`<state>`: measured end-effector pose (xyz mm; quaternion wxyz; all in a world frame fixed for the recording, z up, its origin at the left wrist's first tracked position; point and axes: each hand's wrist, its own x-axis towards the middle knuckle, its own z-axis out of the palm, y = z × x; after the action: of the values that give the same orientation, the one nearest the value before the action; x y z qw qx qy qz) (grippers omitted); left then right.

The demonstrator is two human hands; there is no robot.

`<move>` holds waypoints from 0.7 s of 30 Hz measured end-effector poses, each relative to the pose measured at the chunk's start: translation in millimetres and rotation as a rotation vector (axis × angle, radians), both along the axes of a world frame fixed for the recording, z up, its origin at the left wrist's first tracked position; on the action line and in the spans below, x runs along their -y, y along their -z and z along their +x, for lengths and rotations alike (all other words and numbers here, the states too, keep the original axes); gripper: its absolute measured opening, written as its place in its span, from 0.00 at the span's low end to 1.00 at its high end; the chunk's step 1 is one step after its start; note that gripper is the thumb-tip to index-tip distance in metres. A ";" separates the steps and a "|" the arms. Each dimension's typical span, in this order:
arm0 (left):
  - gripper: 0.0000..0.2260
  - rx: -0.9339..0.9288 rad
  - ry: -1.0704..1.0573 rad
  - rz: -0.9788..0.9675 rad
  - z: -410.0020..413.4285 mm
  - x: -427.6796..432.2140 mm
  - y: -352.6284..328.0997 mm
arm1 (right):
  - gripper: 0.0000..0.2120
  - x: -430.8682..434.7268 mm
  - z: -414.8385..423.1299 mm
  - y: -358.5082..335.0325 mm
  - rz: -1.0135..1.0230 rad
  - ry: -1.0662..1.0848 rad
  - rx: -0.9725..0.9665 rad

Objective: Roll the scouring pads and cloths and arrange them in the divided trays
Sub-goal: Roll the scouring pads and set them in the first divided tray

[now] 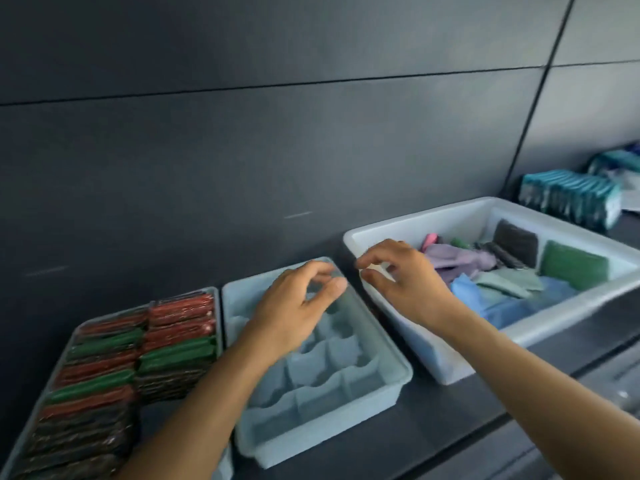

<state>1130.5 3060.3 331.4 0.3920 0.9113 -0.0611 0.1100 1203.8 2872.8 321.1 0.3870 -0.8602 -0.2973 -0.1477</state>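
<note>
dark grey counter (433,420) runs along a panelled wall, seen over a person's two bare forearms. nearest, at the left, a clear tray (218,313) is packed tight with rolled scouring pads (104,372) in red, green and dark brown, laid in two columns side by side. just beside it to the right sits a pale blue divided tray (311,438), its wavy partitions marking out a grid of compartments. the left hand (294,306) hangs over the far end of this tray, fingers loosely curled and thumb close to the fingertips, holding nothing. the right hand (405,278) is raised over the near left corner of a white bin (450,362), thumb and forefinger a narrow gap apart, the other fingers bent, nothing in its grasp; both hands are slightly blurred. the bin stands to the right of the divided tray and a little farther back, and holds the loose stock: a blue cloth (502,303) at the front, a lilac cloth (457,258) and a pale green cloth (509,282) crumpled over it, a pink scrap (429,240) behind the right hand. a green pad (571,268) and a dark pad (516,242) lean against the bin's far right side. farther along the counter, well apart from the bin, stand rows of teal packets (571,199). behind everything rises the dark wall (277,133), crossed by thin seams.
</note>
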 end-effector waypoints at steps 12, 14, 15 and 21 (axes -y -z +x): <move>0.06 -0.304 0.238 -0.367 164.2 221.5 16.4 | 0.11 239.8 111.8 4.9 -0.274 0.516 -0.186; 0.02 -0.383 0.162 -0.504 190.4 245.2 20.3 | 0.13 253.3 129.5 9.9 -0.364 0.533 -0.242; 0.04 -0.387 0.111 -0.505 205.1 254.1 26.1 | 0.12 257.4 138.9 13.0 -0.404 0.541 -0.280; 0.07 -0.451 -0.061 0.017 256.3 284.5 50.2 | 0.16 263.2 181.3 26.6 -0.596 0.519 -0.506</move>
<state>1386.8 2775.8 281.2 0.3845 0.9175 0.0548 -0.0853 1385.1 2609.6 294.4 0.1339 -0.9888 0.0021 0.0665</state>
